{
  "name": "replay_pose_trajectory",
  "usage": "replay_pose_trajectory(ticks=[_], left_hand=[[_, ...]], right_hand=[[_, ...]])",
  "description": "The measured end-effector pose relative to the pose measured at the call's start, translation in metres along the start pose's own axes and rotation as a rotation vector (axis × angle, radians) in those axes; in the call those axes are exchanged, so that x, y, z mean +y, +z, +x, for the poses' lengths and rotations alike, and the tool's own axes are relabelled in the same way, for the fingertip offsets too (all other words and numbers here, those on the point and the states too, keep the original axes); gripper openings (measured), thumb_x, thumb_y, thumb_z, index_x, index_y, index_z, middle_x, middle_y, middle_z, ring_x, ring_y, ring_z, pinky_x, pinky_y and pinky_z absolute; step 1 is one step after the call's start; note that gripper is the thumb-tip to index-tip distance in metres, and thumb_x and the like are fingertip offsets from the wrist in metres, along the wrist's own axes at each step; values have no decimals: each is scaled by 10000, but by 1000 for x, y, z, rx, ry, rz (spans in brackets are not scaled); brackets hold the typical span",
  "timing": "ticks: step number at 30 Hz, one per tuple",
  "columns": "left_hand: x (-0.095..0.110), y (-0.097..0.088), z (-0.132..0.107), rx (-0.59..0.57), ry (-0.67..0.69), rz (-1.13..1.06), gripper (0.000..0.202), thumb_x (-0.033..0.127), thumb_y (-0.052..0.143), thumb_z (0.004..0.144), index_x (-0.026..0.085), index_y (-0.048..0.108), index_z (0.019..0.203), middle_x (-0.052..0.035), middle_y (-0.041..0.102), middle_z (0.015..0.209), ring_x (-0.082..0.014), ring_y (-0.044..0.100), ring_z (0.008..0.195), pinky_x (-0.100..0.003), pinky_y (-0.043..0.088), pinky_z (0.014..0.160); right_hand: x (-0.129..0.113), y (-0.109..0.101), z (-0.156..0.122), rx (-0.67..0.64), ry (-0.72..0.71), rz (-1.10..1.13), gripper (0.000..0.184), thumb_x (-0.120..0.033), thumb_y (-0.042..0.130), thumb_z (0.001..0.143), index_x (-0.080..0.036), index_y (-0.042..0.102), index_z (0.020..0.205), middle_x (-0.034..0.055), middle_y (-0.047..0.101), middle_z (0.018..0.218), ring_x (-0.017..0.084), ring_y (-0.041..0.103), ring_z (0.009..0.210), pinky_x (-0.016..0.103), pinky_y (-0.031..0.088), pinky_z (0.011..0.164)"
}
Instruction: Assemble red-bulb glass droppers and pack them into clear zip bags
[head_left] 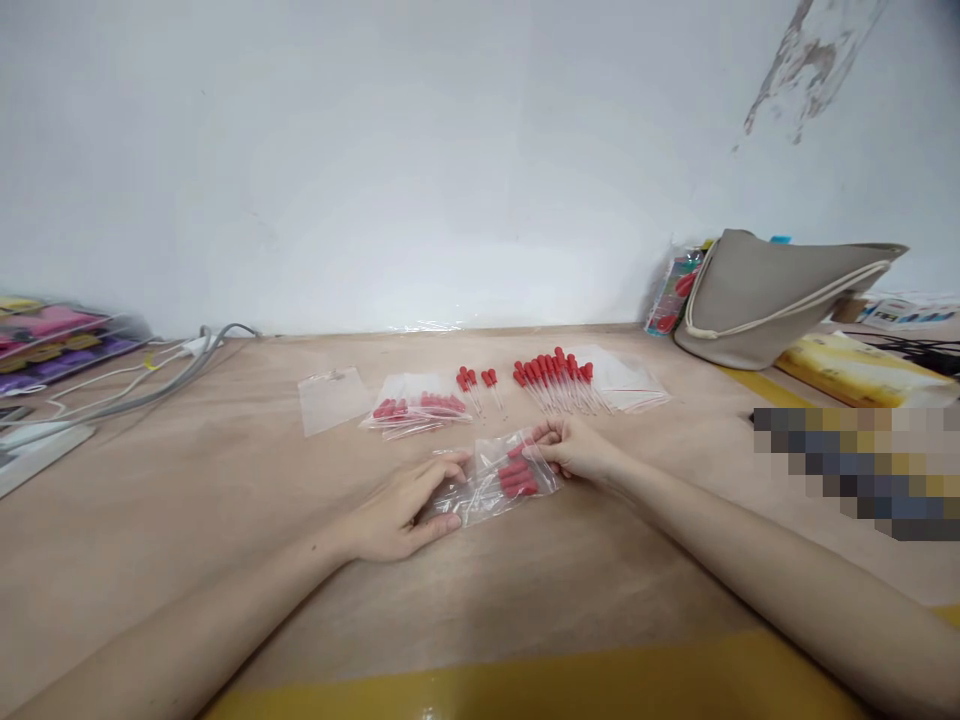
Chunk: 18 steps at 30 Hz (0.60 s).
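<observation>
A clear plastic bag with several red-capped droppers inside lies on the wooden table between my hands. My left hand grips the bag's left end, thumb above and fingers below. My right hand pinches the bag's right end near the red caps. Behind the bag lie a row of loose red-capped droppers, a few more droppers, and a filled bag of droppers.
An empty clear bag lies at the left of the group and a stack of clear bags at the right. A grey bucket bag and yellow package stand far right. Cables and coloured packets lie far left.
</observation>
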<state>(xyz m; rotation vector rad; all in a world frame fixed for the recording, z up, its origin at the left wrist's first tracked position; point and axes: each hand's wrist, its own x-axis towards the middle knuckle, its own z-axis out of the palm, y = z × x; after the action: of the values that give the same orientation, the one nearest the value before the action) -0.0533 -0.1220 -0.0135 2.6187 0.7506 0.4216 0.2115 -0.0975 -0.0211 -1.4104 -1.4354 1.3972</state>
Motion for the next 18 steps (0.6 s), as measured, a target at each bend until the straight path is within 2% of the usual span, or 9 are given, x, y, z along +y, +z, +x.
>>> replay_pose_trajectory(ticks=[7,11,13,15,18], left_hand=[[-1,1,0,6,3,38,391,320,468,859,214,359,1219,-97,354,1370,-227,390,1216,-409,372,974],[0,0,0,11,20,50,439,316,457,864,218,330,1273,-93,358,1368,-227,381,1223,-408,369,983],[0,0,0,5,28,68,432,316,448,869,226,342,1278,-84,354,1372,-228,369,1232,-411,360,993],[0,1,0,-4,29,91,399,316,439,875,239,380,1262,-68,340,1382,-227,348,1247,-412,344,1007],[-1,2,0,-15,34,119,371,312,428,882,250,413,1247,-53,319,1396,-228,322,1262,-409,329,1020]], right_hand=[[5,8,-8,9,-85,-41,136,-262,629,684,-131,594,701,-33,566,525,41,431,384,161,324,362],[-2,-2,-7,-83,-56,-119,141,-234,579,721,-134,637,803,-48,522,459,49,433,370,159,329,361],[-11,-12,3,-5,-61,-250,118,-196,569,723,-125,633,792,-43,513,451,46,415,352,159,321,351],[-22,-19,20,188,-145,-405,107,-168,551,728,-122,617,798,-12,574,537,54,458,390,167,361,380],[-39,-13,50,366,-197,-683,128,-188,572,716,-128,621,818,51,652,747,107,589,591,186,441,518]])
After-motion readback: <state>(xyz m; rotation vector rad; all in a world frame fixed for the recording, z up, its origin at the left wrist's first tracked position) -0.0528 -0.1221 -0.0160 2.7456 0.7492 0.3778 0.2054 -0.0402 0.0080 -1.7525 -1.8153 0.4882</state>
